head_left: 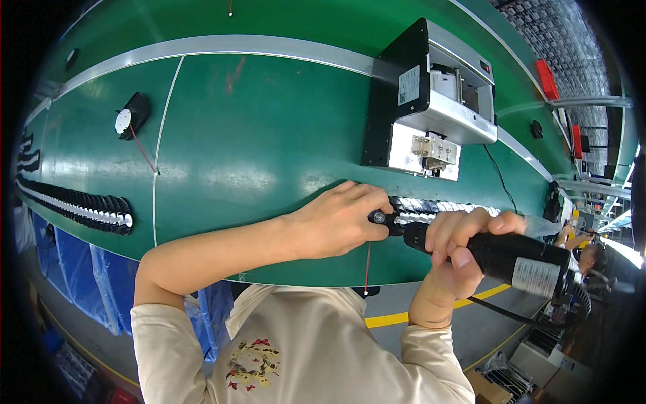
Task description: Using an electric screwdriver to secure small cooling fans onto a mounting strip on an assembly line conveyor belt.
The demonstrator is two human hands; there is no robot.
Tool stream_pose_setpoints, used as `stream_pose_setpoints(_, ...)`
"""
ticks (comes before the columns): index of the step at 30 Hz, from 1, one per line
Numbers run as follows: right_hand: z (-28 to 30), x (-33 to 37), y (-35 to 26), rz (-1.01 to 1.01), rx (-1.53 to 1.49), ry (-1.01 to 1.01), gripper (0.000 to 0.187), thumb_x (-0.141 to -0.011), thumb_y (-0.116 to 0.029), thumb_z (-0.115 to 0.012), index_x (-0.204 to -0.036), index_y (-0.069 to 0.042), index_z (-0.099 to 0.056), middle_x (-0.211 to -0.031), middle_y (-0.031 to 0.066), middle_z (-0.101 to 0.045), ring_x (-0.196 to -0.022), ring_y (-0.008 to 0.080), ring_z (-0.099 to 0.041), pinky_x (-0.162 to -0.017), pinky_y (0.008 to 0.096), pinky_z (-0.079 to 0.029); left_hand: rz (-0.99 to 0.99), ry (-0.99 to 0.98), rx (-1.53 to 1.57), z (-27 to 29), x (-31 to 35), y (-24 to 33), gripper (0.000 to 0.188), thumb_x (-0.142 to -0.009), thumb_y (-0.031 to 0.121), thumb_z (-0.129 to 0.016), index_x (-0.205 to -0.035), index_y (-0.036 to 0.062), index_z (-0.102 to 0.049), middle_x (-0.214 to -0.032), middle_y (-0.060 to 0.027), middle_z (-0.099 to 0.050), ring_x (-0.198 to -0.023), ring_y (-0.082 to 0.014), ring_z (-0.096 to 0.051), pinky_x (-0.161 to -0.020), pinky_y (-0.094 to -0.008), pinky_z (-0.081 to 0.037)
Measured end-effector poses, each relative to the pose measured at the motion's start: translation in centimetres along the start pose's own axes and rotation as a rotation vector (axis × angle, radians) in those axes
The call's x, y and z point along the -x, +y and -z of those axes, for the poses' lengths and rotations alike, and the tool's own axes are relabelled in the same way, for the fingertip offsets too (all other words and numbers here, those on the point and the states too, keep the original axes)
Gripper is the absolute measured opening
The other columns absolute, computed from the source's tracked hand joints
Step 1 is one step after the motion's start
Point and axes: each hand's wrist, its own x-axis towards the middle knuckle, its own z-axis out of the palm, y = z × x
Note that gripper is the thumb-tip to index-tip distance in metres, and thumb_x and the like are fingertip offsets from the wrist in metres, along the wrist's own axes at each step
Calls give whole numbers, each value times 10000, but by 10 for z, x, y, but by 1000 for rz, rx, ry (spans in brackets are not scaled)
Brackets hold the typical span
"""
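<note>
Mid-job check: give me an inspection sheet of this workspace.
Surface: green bench, reddish mark toward the back.
Job's things: black power tool; small black part; black-and-silver row beside it.
Clutter: disc-bearing piece, metal machine.
Hands: left hand holds the part; right hand grips the tool.
Cables: black cord beneath the tool; red wire at the piece.
Surroundings: yellow floor line; another person, far right.

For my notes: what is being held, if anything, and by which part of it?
The right grip holds the tool around its body, behind the nose. The left grip touches a black part; holding cannot be told.
</note>
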Motion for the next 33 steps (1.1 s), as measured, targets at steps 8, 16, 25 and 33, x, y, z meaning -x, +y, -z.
stream_pose_setpoints(8,1,9,-4,0,26,-196,403,-754,49,-676,-1035,-91,-423,-681,70,-531,-506,194,-517,-494,341,-455,0,15,23,0,0,2,167,-711,109,-689,-875,127,-722,-1113,-68,-545,-1118,-253,-544,-915,-393,-457)
stream_pose_setpoints(16,6,8,-7,-127,-89,-149,432,-757,75,-649,-1091,-65,-413,-714,80,-518,-623,182,-535,-612,333,-480,92,-31,81,15,-6,17,251,-649,65,-718,-899,81,-700,-1219,-130,-505,-1077,-313,-558,-889,-422,-472)
stream_pose_setpoints(25,70,-36,-51,293,-375,45,492,-768,-23,-622,-1210,-59,-408,-675,49,-473,-471,153,-477,-441,305,-443,201,-74,308,48,-30,44,302,-696,59,-746,-991,95,-690,-1268,-156,-551,-1093,-326,-589,-901,-388,-500)
stream_pose_setpoints(33,88,-40,-46,225,-269,157,501,-747,-56,-622,-1202,-44,-411,-650,42,-463,-421,131,-436,-421,277,-421,8,332,367,103,-169,41,663,-736,76,-780,-1316,67,-458,-1273,-103,-467,-1214,-232,-489,-1030,-398,-409)
